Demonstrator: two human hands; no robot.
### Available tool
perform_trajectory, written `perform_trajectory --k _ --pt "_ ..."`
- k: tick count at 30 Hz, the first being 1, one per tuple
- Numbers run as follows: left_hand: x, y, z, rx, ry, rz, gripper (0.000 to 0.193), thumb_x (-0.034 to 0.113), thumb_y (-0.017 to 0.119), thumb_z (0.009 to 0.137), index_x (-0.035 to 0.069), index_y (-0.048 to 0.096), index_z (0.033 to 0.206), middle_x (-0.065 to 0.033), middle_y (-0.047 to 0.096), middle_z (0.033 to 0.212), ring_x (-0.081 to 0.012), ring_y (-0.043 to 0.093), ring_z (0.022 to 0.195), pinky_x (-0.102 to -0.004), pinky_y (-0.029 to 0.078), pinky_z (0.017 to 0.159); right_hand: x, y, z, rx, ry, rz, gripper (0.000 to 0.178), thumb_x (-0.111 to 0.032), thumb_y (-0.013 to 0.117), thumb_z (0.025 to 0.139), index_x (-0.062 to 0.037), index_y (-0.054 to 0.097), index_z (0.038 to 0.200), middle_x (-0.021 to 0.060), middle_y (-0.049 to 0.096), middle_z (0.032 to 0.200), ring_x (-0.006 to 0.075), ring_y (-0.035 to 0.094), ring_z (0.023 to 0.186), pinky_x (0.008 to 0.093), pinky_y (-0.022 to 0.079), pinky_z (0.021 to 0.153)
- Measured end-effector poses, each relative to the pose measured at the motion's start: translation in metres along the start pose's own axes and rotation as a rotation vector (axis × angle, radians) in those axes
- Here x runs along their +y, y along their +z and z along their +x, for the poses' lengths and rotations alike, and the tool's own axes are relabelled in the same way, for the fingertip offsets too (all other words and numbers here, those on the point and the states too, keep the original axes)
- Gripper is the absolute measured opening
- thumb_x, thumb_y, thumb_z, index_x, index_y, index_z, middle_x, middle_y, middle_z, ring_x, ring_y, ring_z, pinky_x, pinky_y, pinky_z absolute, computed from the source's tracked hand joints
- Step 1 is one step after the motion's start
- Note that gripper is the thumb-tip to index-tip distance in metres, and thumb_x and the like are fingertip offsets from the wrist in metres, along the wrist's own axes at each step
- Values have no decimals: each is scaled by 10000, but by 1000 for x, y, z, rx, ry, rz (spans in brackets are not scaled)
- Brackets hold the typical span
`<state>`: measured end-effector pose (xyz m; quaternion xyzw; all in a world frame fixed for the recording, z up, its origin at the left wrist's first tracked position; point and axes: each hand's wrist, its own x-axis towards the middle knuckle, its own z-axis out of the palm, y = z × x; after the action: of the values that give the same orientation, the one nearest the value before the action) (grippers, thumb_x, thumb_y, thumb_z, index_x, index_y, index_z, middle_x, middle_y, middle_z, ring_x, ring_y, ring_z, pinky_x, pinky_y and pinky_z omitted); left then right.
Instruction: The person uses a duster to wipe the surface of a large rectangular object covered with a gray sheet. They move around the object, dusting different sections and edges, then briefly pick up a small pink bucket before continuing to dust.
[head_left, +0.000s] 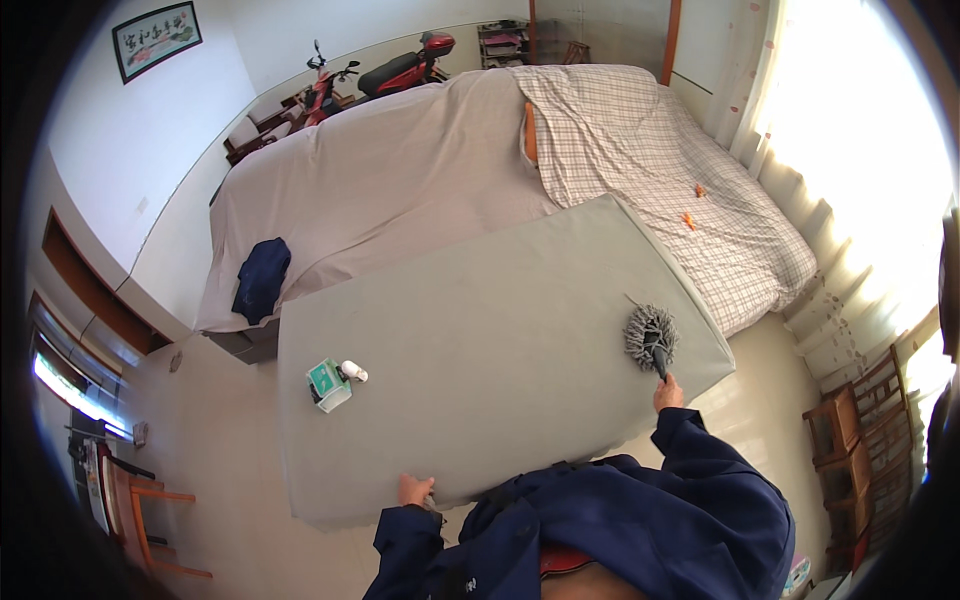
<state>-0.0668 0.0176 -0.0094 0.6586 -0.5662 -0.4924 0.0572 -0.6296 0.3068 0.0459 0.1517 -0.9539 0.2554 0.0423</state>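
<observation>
My right hand point(667, 393) is wrapped around the dark handle of a grey, shaggy microfibre duster point(651, 335), whose mop-like head lies flat on the grey cloth-covered table point(480, 370) near its far right corner, at about two o'clock from me. My left hand point(414, 490) rests on the near edge of that table at about ten o'clock; the fingers look curled over the rim, pressing on the cloth, but I cannot tell whether they grip the fabric or only lean on it.

As I judge it, the dusting is somewhere in the middle: the head sits at the right end, and the broad stretch of cloth toward the left shows no mark that tells swept from unswept. A small green-and-white box point(328, 384) and a little white bottle point(354, 371) lying just beside it stand on the left part, at about eleven o'clock, so that patch looks not yet cleared.

Beyond the table, at twelve o'clock, lies a wide bed under a beige sheet point(400, 190), with a dark blue garment point(261, 278) near its left edge. My dark blue sleeves hide my wrists, and the duster's handle is mostly lost inside my fist.
</observation>
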Motion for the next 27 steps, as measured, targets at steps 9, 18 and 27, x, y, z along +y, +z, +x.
perform_trajectory --k 9,18,27 --pt "16 -5 -11 -47 -50 -41 434 151 749 689 -106 495 929 -212 619 758 -287 640 657 -404 485 577 -76 8 -106 -587 -557 221 334 -270 540 853 -152 545 1165 203 633 806 409 596 761 485 470 667" --pt "-7 -5 9 -102 -64 -69 385 226 761 671 -79 552 777 -160 615 609 -277 603 538 -396 462 521 -66 -15 -44 -267 -348 41 255 -242 531 849 -132 613 1064 192 632 803 390 602 746 476 476 643" --pt "10 -3 -3 88 -33 173 615 266 757 676 -102 474 1080 -203 646 844 -286 645 708 -391 483 617 -105 32 -110 -463 -474 174 334 -216 530 852 -137 524 1177 207 626 773 410 596 742 492 469 657"
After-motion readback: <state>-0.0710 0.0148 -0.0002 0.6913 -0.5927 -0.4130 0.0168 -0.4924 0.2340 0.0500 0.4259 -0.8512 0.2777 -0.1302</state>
